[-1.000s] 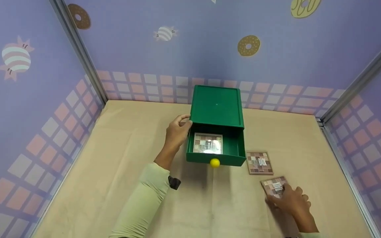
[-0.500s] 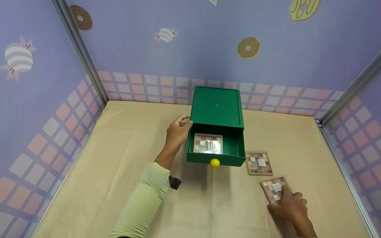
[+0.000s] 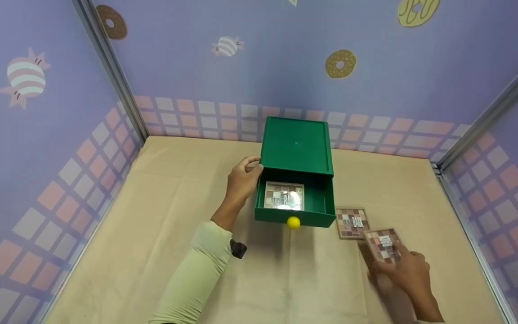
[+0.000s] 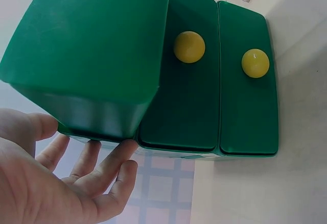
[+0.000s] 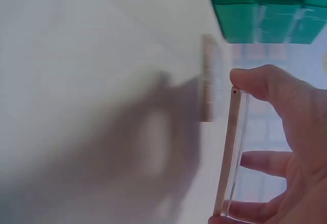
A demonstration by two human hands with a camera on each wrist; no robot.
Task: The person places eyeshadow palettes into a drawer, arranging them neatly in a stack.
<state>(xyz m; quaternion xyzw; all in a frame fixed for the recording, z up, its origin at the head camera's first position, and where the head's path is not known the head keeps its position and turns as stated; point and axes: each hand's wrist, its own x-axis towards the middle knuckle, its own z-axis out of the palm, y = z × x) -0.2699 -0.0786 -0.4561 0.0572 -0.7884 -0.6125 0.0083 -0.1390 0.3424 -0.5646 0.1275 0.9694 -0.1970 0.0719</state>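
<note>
A green drawer unit [image 3: 296,145] stands near the back wall, its top drawer [image 3: 316,218] pulled out. Inside that drawer, on the left, lies a square eyeshadow palette [image 3: 279,190] with a glare on its lid. My left hand [image 3: 242,182] touches the unit's left side, fingers spread along it in the left wrist view. Above the table, my right hand [image 3: 408,269] holds a second eyeshadow palette [image 3: 381,246] by its edges, thumb on one side and fingers on the other. Just beyond it, a third eyeshadow palette [image 3: 351,223] lies flat on the cloth, right of the drawer.
Two lower drawers with yellow knobs [image 4: 189,47] are closed beneath the top one. A beige cloth [image 3: 187,180] covers the table. Patterned purple walls [image 3: 286,76] enclose the back and both sides, with metal posts [image 3: 115,72] at the corners.
The right hand has lifted its eyeshadow palette off the cloth and moved it slightly up and right, close to the palette lying there. The left hand stays at the unit's side.
</note>
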